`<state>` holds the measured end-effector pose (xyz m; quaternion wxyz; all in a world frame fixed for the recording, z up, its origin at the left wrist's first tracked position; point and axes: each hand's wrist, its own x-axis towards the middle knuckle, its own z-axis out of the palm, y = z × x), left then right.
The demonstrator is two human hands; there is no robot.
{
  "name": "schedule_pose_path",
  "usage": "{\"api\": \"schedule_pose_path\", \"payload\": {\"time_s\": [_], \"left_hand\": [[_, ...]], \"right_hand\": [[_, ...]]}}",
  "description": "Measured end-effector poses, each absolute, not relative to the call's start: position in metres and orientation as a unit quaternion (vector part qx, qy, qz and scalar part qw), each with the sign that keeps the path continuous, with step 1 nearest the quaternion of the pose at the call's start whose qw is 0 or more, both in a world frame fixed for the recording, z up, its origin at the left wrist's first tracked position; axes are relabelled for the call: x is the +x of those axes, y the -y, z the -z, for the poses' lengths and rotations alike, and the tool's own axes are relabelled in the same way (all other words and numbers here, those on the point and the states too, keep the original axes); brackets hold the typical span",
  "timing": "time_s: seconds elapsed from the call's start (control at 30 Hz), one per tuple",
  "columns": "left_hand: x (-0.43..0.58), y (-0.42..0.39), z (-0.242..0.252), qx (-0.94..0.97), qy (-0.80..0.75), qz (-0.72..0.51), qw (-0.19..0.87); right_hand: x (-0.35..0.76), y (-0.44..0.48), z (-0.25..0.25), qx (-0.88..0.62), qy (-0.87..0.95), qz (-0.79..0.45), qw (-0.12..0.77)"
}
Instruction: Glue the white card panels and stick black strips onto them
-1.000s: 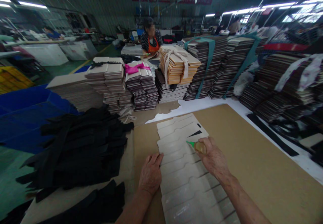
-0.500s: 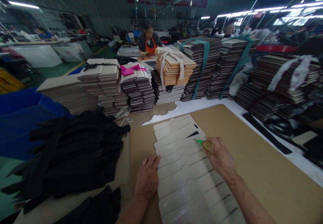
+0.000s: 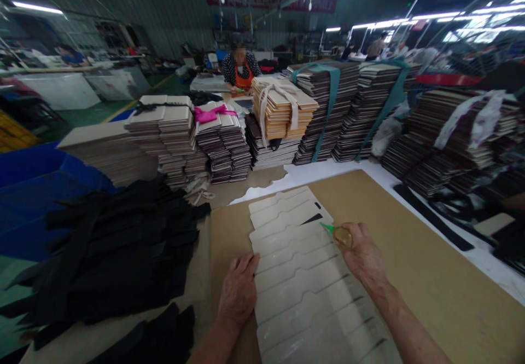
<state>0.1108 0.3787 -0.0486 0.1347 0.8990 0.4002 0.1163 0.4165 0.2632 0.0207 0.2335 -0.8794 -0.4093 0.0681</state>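
Observation:
My right hand (image 3: 363, 252) is closed around a small amber squeeze bottle with a green nozzle (image 3: 342, 236). The nozzle points left, at the right part of a row of overlapping cream-coloured panels (image 3: 295, 276) with wavy edges. Whether its tip touches a panel I cannot tell. Near the tip, a thin black wedge and a small black slot mark show on the far panels. My left hand (image 3: 238, 287) lies flat along the row's left edge, fingers stretched out and fingertips at the panels. It holds nothing.
A brown board (image 3: 410, 254) lies under the panels. Black fabric strips (image 3: 123, 260) are heaped at the left, beside a blue bin (image 3: 36, 189). Tied panel stacks (image 3: 283, 107) line the table's far side. Beyond them, a person in an orange apron (image 3: 245, 76) leans over a work surface.
My right hand has shifted slightly to the right with the squeeze bottle, and its nozzle has moved toward the panels' right edge. My left hand has stayed in place.

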Motion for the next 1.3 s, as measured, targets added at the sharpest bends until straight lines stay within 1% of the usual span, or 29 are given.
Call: {"api": "schedule_pose_path", "payload": {"time_s": [0.13, 0.33, 0.53, 0.63, 0.77, 1.0, 1.23, 1.3], "left_hand": [[0.11, -0.378, 0.049, 0.9, -0.4, -0.116, 0.13], [0.11, -0.377, 0.047, 0.898, -0.404, -0.114, 0.132], [0.112, -0.377, 0.042, 0.896, -0.408, -0.108, 0.135], [0.112, -0.376, 0.043, 0.897, -0.407, -0.106, 0.137], [0.111, -0.376, 0.045, 0.897, -0.405, -0.108, 0.139], [0.112, -0.376, 0.045, 0.899, -0.402, -0.105, 0.136], [0.111, -0.375, 0.041, 0.895, -0.41, -0.101, 0.141], [0.111, -0.375, 0.041, 0.894, -0.412, -0.099, 0.144]], "right_hand": [[0.408, -0.265, -0.022, -0.844, 0.461, -0.102, 0.254], [0.41, -0.264, -0.023, -0.876, 0.414, -0.062, 0.241], [0.392, -0.268, -0.017, -0.834, 0.472, -0.101, 0.268], [0.398, -0.267, -0.018, -0.85, 0.442, -0.086, 0.274], [0.406, -0.266, -0.021, -0.87, 0.413, -0.072, 0.26], [0.366, -0.279, -0.027, -0.833, 0.469, -0.125, 0.267], [0.334, -0.291, -0.035, -0.819, 0.486, -0.163, 0.259], [0.323, -0.292, -0.036, -0.809, 0.493, -0.174, 0.269]]}}
